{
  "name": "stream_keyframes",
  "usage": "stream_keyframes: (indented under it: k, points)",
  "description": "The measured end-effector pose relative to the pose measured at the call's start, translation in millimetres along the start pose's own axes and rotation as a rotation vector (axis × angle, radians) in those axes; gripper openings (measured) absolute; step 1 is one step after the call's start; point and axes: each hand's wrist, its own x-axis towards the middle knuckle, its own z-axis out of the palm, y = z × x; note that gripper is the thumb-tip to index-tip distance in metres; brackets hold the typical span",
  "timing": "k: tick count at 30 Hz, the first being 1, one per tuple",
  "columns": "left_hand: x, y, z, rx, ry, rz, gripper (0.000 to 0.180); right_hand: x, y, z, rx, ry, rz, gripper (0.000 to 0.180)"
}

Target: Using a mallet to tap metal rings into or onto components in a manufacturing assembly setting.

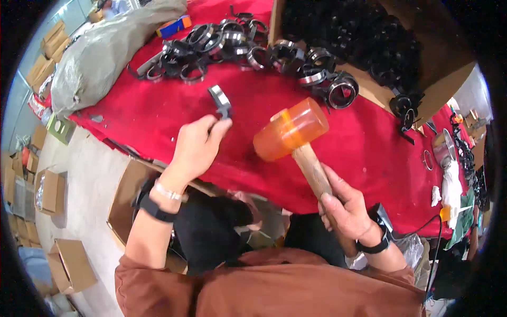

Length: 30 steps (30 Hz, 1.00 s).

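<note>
Black and silver metal made up the small curved clamp piece (pixel 219 101) that the left hand (pixel 196 148) pinched at its lower end between thumb and fingertips, so that the part stood up just beyond the fingers, over the red cloth of the table (pixel 158 113). The left hand was closed on it, its back toward the camera, with a thin bracelet and a dark band at the wrist.

To the right of that hand, near it but not touching, hung the translucent orange head of a mallet (pixel 290 129), tilted with one round face toward the clamp piece. Its wooden handle ran down and to the right into the right hand (pixel 346 208), which was wrapped firmly round the lower part of the handle; a black watch sat on that wrist.

Beyond both hands, farther across the cloth, lay a loose heap of metal rings (pixel 232 45), dark and shiny, stretching from left to right. Past the mallet, up and to the right, an open cardboard box (pixel 449 79) held a mass of black parts. Far beyond the left hand, to its left, a grey sack (pixel 100 53) slumped on the table's corner. Below the left forearm, an open carton (pixel 124 195) stood on the floor beside the table, and several more brown cartons (pixel 50 190) were scattered well off to the left.
</note>
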Motion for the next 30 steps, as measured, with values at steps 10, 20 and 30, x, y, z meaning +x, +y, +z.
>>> stream_keyframes:
  k: [10, 20, 30]
  points:
    - [-127.5, -37.9, 29.6, -1.295, 0.146, -0.357, 0.027, -5.9, -6.1, 32.1, -0.348, 0.012, -0.109, 0.050]
    - [-114.3, -35.6, 43.6, -1.163, 0.208, -0.392, 0.022, -11.2, 10.6, 53.6, -0.913, 0.031, -0.525, 0.063]
    - [-116.6, -34.5, 43.5, -1.162, 0.247, -0.436, 0.024, 25.2, -46.0, 69.8, -0.813, 0.025, -0.768, 0.058]
